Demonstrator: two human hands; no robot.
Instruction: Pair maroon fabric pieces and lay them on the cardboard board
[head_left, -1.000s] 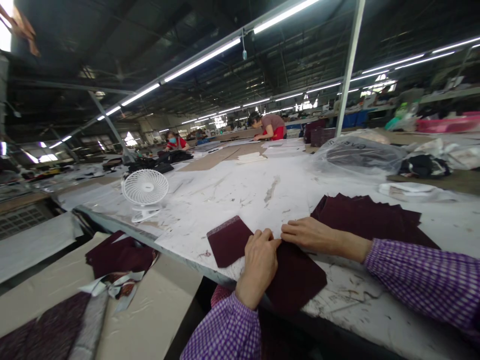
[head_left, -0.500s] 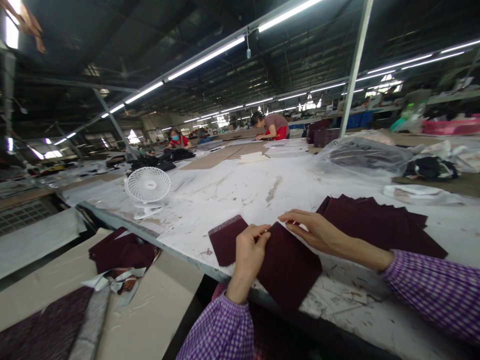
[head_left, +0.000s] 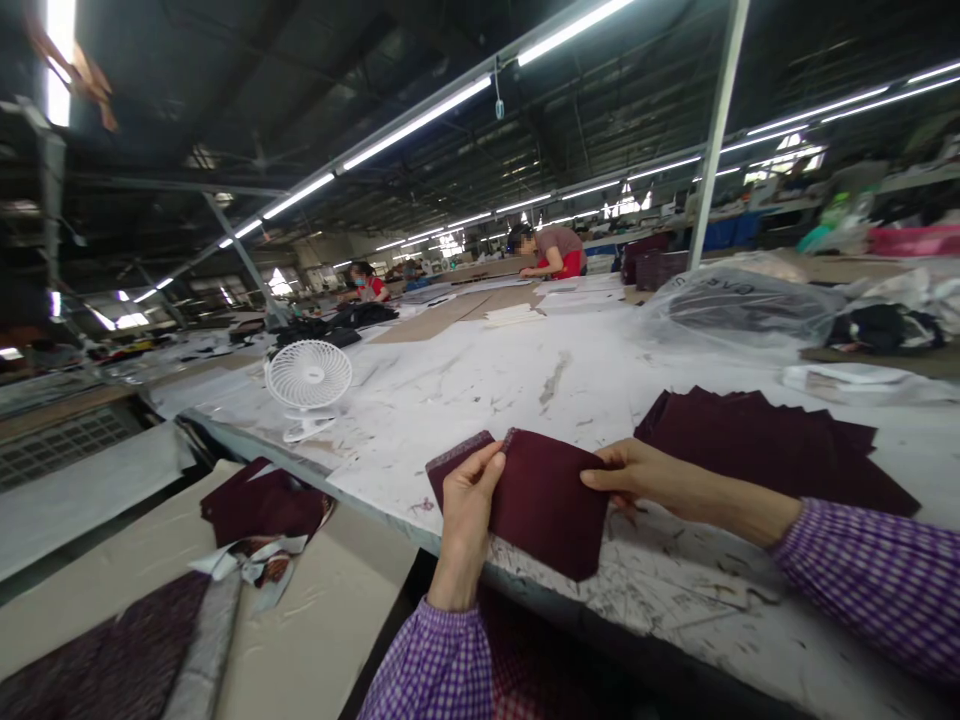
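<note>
A dark maroon fabric piece is held up over the front edge of the white table. My left hand pinches its upper left corner between thumb and fingers. At its right side, my right hand grips the edge, thumb in front. Another maroon piece with a speckled grey strip lies on the table, partly hidden behind my left hand. To the right of my right hand is a fanned stack of maroon pieces.
A small white fan stands at the left. Clear plastic bags lie at the back right. Maroon scraps rest on a lower beige surface. Two people work farther back.
My right hand has closed on the right side of the maroon piece, which has been raised and turned. My left hand has shifted slightly left. The view has moved a little.
</note>
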